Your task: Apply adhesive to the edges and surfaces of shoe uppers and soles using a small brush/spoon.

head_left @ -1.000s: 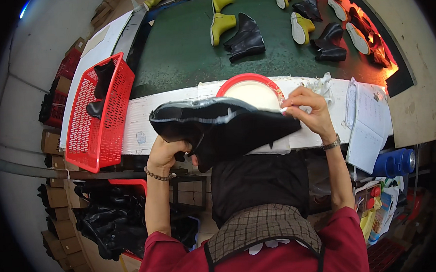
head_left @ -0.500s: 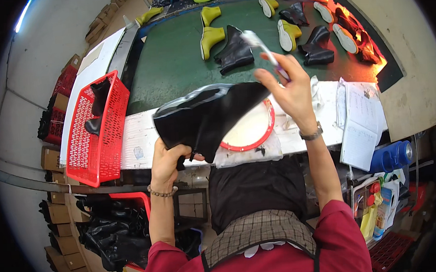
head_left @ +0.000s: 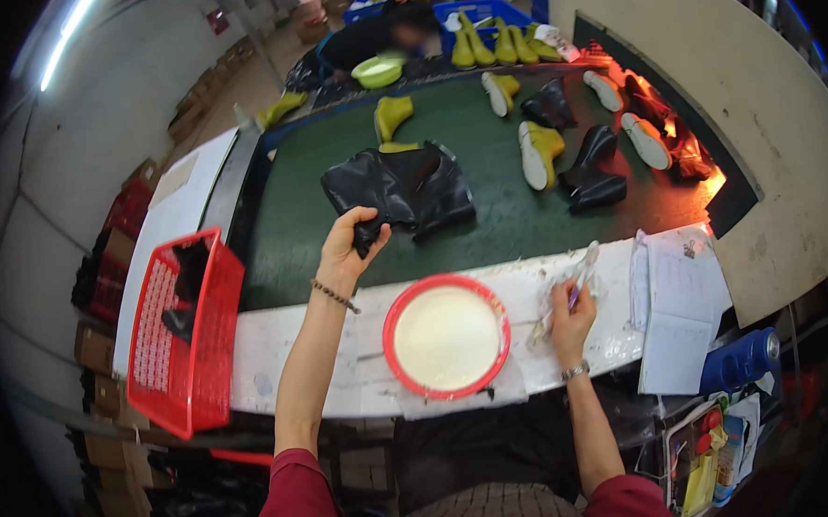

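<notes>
My left hand [head_left: 349, 238] is closed on the lower end of a black leather boot upper [head_left: 358, 182], held out over the near part of the green belt [head_left: 502, 240]. Another black boot upper [head_left: 448, 200] lies just right of it, partly overlapped. Pinched in my right hand [head_left: 572, 320] is a toothbrush [head_left: 585, 273] with a purple and white handle, its head pointing away from me. Beneath that hand is a crumpled whitish cloth or paper [head_left: 541, 331]. Between my hands, a red-rimmed bowl [head_left: 390, 344] of creamy white liquid stands on the white board [head_left: 288, 359].
Yellow-green boot forms [head_left: 540, 154] and black uppers [head_left: 598, 169] stand on the belt, some under an orange glow at right. A red basket [head_left: 197, 401] is at left. An open notebook [head_left: 678, 291] and blue flask [head_left: 738, 359] are at right. Beyond the belt is another person [head_left: 365, 46].
My left hand has carried the black boot upper forward, from above the board to the belt. My right hand has lowered the toothbrush to the crumpled cloth. The view has tilted upward.
</notes>
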The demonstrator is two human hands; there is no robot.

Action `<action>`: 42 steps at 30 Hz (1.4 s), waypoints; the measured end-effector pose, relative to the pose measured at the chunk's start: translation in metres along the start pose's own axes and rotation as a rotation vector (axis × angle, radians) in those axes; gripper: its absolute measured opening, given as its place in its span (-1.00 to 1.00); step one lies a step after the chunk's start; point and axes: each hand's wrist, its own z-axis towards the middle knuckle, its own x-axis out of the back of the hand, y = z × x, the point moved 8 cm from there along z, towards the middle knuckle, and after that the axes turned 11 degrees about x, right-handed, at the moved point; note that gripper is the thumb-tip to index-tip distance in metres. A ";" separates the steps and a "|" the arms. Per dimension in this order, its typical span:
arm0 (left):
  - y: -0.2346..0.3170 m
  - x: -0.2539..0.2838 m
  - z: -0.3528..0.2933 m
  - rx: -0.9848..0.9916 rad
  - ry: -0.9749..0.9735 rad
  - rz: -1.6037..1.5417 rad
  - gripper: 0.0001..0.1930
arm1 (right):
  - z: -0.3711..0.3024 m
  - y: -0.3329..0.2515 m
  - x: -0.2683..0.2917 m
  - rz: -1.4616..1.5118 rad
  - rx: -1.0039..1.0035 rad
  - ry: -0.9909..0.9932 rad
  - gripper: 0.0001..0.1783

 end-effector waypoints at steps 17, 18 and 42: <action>-0.041 -0.209 0.142 0.248 -0.425 0.466 -0.30 | -0.004 0.010 -0.010 0.107 -0.101 -0.085 -0.89; -0.044 -0.213 0.103 0.213 -0.553 0.651 -0.37 | -0.004 0.009 -0.010 0.098 -0.106 -0.085 -0.89; -0.150 -0.137 -0.201 -0.681 -0.202 0.884 -0.84 | -0.037 -0.149 -0.047 0.354 -0.035 -0.242 -0.87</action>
